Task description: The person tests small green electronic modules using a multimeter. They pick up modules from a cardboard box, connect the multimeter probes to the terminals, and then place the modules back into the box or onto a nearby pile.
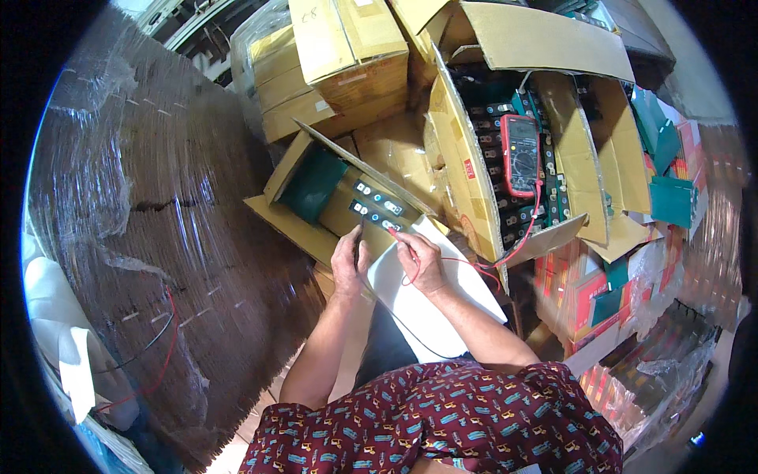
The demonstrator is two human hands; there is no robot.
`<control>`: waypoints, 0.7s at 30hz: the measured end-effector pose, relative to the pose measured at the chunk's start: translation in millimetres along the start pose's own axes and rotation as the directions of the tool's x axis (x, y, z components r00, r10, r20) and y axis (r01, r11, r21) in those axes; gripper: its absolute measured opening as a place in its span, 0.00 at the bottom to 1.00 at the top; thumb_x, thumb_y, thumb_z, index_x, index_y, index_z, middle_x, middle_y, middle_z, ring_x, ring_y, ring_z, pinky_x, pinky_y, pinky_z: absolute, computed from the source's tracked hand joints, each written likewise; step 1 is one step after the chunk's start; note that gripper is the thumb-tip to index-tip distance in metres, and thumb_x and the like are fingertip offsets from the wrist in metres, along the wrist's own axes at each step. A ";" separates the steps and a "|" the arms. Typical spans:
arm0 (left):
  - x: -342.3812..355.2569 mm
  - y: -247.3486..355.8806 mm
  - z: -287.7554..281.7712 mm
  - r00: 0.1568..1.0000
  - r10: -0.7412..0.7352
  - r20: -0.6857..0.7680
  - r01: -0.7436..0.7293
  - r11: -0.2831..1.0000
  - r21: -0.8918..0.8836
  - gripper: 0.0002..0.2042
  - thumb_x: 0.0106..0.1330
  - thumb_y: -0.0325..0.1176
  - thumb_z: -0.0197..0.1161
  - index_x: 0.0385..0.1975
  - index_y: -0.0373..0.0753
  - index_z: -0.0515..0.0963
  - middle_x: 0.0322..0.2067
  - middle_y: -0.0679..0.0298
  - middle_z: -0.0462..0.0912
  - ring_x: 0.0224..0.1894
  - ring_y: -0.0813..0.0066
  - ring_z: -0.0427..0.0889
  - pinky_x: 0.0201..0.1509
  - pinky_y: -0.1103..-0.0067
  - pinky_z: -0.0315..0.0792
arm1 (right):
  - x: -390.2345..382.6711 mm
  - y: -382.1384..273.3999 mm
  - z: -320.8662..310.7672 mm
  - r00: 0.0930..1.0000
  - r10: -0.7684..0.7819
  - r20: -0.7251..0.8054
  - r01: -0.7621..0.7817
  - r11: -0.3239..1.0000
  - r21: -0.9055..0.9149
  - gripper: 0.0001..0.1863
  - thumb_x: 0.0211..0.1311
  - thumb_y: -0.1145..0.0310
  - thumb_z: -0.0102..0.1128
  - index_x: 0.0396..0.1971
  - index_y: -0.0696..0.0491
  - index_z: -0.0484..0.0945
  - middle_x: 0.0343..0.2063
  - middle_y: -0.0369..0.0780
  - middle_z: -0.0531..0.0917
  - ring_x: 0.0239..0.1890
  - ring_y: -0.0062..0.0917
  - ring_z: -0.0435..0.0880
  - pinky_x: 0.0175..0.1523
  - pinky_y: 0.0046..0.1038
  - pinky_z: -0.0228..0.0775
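Batteries [377, 207] lie in an open cardboard box [296, 225] ahead of the person. Left hand [347, 265] pinches a black probe [358, 237], right hand [418, 261] a red probe [392, 235]. Each tip should sit steadily on its own terminal, apart, while the red meter [521, 154] rests nearby.

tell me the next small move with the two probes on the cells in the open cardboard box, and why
Probably glance at the red handheld multimeter in the neighbouring carton. The left hand holds the black probe and the right hand the red probe, both tips at the terminals of the tan cells in the open cardboard box, so a reading seems due.
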State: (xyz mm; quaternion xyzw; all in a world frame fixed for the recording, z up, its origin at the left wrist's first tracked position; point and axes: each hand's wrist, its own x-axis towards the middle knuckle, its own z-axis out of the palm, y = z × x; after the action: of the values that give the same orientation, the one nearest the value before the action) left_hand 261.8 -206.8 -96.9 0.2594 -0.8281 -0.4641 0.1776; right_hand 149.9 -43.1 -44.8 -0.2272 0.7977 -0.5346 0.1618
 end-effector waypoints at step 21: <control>5.3 14.1 -0.9 0.998 0.065 -0.025 -0.064 0.997 0.037 0.16 0.72 0.21 0.58 0.58 0.29 0.79 0.42 0.51 0.85 0.43 0.59 0.85 0.49 0.69 0.79 | -5.9 0.0 3.1 0.997 0.037 -0.064 -0.041 0.997 -0.065 0.11 0.65 0.74 0.65 0.46 0.58 0.85 0.40 0.48 0.89 0.41 0.43 0.90 0.44 0.37 0.83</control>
State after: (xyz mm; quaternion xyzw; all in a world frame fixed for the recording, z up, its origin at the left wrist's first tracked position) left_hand 254.4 -204.4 -84.1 0.2416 -0.8418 -0.4399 0.1986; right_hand 156.4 -42.4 -45.8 -0.2000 0.8240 -0.5114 0.1395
